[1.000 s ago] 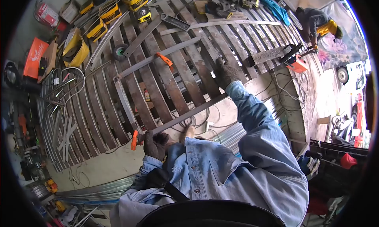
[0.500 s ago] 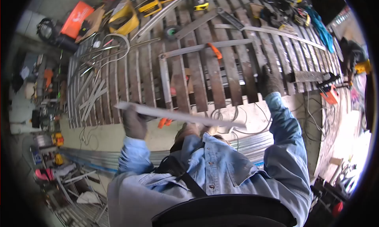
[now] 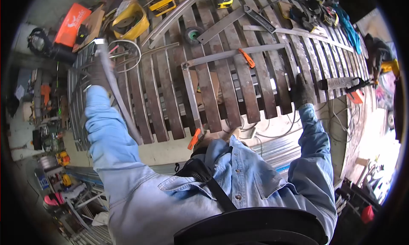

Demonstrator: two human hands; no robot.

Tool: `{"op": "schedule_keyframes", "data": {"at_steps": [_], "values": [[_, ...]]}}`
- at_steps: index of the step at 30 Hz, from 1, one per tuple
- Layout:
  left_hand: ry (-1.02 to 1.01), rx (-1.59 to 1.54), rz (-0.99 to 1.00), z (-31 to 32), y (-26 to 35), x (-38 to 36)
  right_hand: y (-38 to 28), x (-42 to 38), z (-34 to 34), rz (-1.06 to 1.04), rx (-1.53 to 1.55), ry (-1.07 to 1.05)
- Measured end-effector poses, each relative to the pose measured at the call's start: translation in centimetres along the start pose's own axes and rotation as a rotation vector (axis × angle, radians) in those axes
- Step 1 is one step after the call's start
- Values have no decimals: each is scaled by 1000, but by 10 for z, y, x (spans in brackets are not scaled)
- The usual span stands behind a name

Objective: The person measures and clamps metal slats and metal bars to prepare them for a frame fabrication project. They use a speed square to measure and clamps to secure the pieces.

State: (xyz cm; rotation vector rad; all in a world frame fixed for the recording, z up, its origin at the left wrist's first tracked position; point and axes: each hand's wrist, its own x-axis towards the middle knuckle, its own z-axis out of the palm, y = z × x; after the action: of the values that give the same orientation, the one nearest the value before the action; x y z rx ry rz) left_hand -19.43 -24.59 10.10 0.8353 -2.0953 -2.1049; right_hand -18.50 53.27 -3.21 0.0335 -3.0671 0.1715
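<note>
Gloved, my left hand (image 3: 101, 74) is over the left end of the slatted metal table (image 3: 159, 113), closed around a long flat metal bar (image 3: 114, 85). The bar slants from the upper left down toward the table's front edge and is blurred by motion. My right hand (image 3: 302, 90), in a dark glove, lies on the slats at the right with its fingers stretched forward, beside a side bar of a three-sided metal frame (image 3: 208, 58). An orange clamp (image 3: 246, 58) sits on the frame's far bar, and another orange clamp (image 3: 194, 139) is at its near left end.
Along the back are a yellow container (image 3: 130, 21), an orange box (image 3: 72, 23), a carpenter's square (image 3: 221, 26) and a tape measure (image 3: 223, 0). An angle grinder (image 3: 341, 83) lies right of my right hand. Cables and metal tubes (image 3: 272, 157) lie below the table's front edge.
My left hand has carried the metal bar up and left, from in front of my body to over the table's left end. My right hand stays beside the frame. The view has shifted slightly.
</note>
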Motion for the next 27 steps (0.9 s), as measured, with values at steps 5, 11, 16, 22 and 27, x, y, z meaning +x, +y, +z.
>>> {"op": "schedule_keyframes", "data": {"at_steps": [5,11,16,22,27], "values": [[-178,1267,501,129,-123,-3,-22,7,-36,129,-137,-216],[-102,1409,409,166,-132,-29,-22,-6,-38,240,43,-55],[-109,1348,805,165,-118,-32,-30,2,-54,308,99,-189],[-95,1135,971,273,-42,-48,-19,-30,-60,257,199,-100],[-322,1684,426,421,3,-18,-2,-74,-45,276,245,-50]]}}
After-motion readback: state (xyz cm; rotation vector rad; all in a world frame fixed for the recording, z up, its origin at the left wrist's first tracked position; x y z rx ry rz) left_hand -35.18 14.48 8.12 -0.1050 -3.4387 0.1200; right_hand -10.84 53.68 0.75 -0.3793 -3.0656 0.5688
